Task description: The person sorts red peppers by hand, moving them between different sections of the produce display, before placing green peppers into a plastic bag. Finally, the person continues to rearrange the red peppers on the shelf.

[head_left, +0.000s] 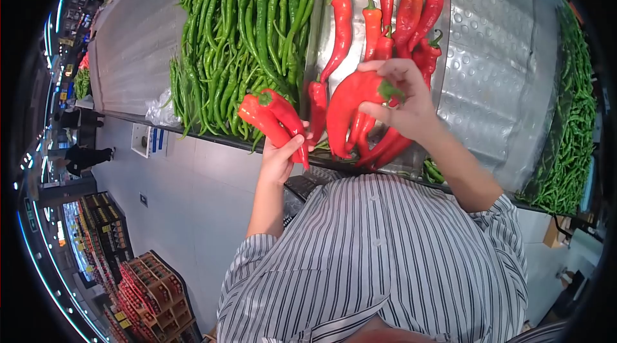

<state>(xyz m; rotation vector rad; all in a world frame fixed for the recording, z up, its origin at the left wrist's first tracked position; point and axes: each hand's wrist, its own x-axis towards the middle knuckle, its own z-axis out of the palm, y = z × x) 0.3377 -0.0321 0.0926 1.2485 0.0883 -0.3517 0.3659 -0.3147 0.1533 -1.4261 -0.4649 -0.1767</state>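
Two long red peppers (pixel 273 121) with green stem ends up are gripped near their tips by my left hand (pixel 280 158). My right hand (pixel 409 102) pinches a large curved red pepper (pixel 346 108) close to its green stem, the tip hanging down to the left. Behind and below it, more red peppers (pixel 411 9) lie on the dimpled metal counter (pixel 479 54). One upright red pepper (pixel 317 106) stands between my two hands, near the counter's front edge.
Long green peppers (pixel 247 41) are heaped left of the red ones, beside a crumpled plastic bag (pixel 163 110). Small green peppers (pixel 569 144) fill the far right. Wooden display crates (pixel 154 295) stand lower left on the floor. A person in dark clothes (pixel 87 158) is at the far left.
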